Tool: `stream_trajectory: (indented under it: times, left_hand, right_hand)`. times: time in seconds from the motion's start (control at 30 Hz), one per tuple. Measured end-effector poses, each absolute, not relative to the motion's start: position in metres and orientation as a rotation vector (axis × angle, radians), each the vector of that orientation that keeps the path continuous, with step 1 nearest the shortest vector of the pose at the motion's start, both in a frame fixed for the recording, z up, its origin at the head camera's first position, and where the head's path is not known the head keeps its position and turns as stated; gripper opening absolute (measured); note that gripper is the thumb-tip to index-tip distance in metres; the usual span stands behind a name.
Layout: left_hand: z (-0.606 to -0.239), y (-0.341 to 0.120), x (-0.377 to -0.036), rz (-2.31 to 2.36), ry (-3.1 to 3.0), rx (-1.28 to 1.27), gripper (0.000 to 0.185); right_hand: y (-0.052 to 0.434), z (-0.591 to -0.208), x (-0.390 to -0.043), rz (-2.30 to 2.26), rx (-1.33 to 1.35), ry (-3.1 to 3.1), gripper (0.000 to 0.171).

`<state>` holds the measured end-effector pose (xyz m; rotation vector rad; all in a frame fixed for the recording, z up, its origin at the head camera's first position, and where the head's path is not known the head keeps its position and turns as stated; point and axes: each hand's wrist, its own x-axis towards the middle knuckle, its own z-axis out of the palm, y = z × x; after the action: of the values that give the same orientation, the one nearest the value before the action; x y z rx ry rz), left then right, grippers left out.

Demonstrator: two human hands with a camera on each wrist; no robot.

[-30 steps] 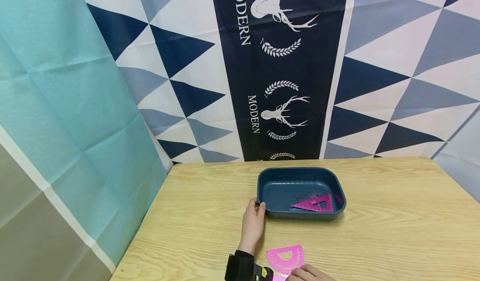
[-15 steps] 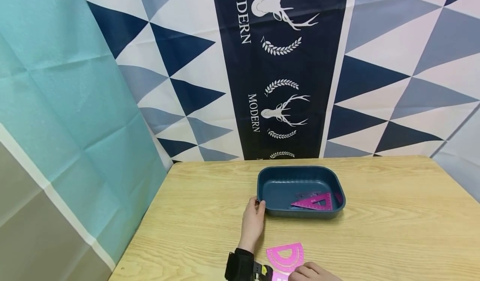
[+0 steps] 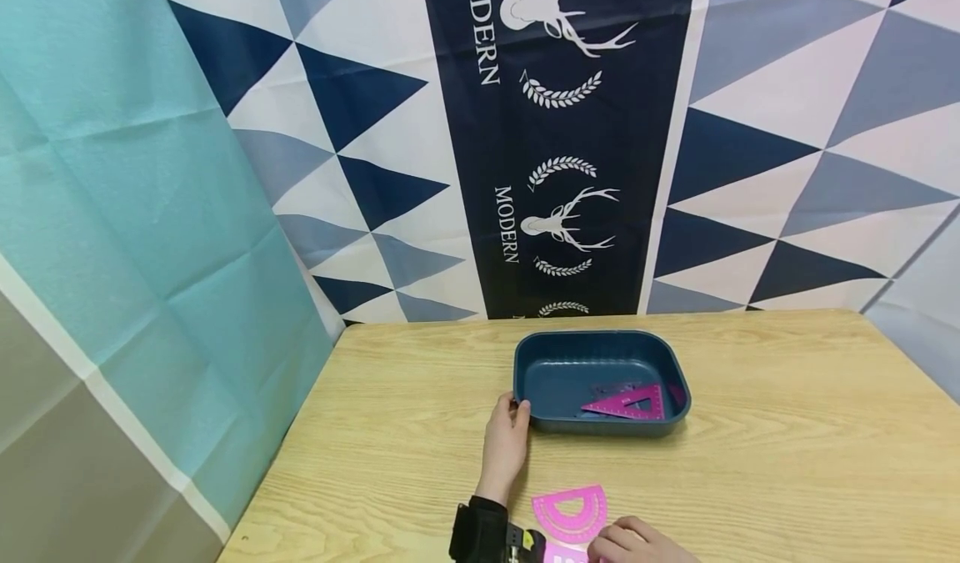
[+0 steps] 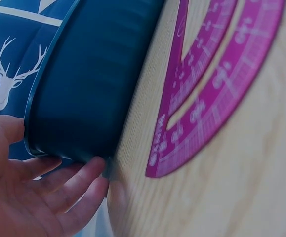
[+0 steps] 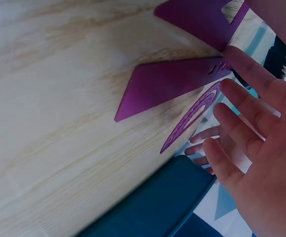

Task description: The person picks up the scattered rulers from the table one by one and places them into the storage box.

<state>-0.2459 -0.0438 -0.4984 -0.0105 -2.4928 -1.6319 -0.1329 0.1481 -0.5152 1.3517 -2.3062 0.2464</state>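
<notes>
Teal-blue, glossy, round-cornered tray [image 3: 558, 388], left hand [image 3: 507, 438] grasping its corner, pink protractor [image 3: 573, 535] near loose-fingered right hand [image 3: 639, 542]

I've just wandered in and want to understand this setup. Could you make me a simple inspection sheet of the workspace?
Surface: wood-grain table.
Job's things: blue tray upright, a pink set square lying inside toward its right end; pink protractor on the table in front; two more flat pieces near the right hand.
Clutter: nothing seen.
Hands: left hand grips the tray's near left corner; right hand is at the two pieces, whether gripping is unclear.
Cables: nothing seen.
Surroundings: deer-print patterned cloth behind, turquoise cloth at left.
</notes>
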Motion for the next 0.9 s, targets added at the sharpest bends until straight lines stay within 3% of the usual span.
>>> stream_trajectory:
  times: [0.37, 0.67, 0.9]
  left_hand:
    - [-0.499, -0.044, -0.246, -1.635, -2.499, 0.004, 0.036]
    - [-0.5, -0.044, -0.246, -1.627, -2.494, -0.003, 0.035]
    - [-0.503, -0.044, -0.246, -1.627, -2.503, 0.012, 0.035]
  right_hand:
    - [0.149, -0.514, -0.135, 0.376, 1.34, -2.401, 0.009]
    - [0.146, -0.515, -0.133, 0.326, 1.336, -2.447, 0.017]
    - [0.143, -0.527, -0.133, 0.103, 1.397, -2.075, 0.02]
